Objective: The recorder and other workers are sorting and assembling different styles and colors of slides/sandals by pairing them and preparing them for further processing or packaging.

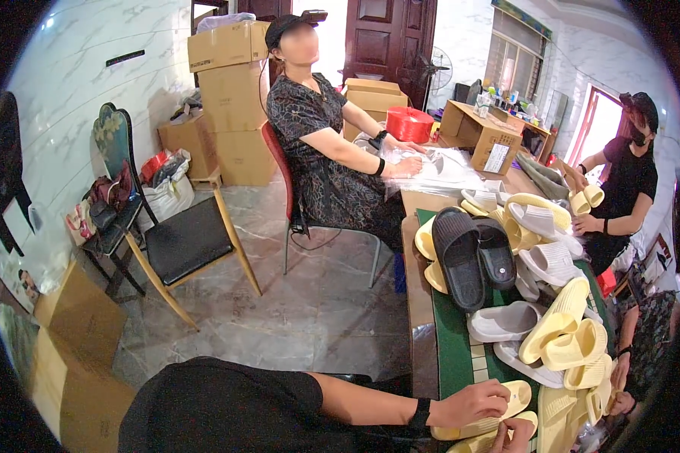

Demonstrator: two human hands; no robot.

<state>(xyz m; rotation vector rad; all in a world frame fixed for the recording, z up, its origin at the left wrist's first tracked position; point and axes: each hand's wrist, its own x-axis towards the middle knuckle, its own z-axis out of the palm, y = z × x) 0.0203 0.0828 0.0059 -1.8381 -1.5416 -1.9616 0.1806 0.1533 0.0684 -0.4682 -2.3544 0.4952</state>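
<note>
My left hand, with a black band at its wrist, is closed over a pale yellow slipper at the table's near edge. Its fingers are curled, and what is between them is hidden. Just below it, my right hand comes in at the lower edge with fingers bent together by a second yellow slipper; I cannot make out anything in its pinch. Beyond my hands lies a heap of yellow slippers and grey slippers. Two black slippers rest on top at the far side.
A green mat covers part of the table. Across it a seated person handles clear plastic wrap; another person at right holds yellow slippers. More hands reach in at lower right. A chair and stacked cartons stand left.
</note>
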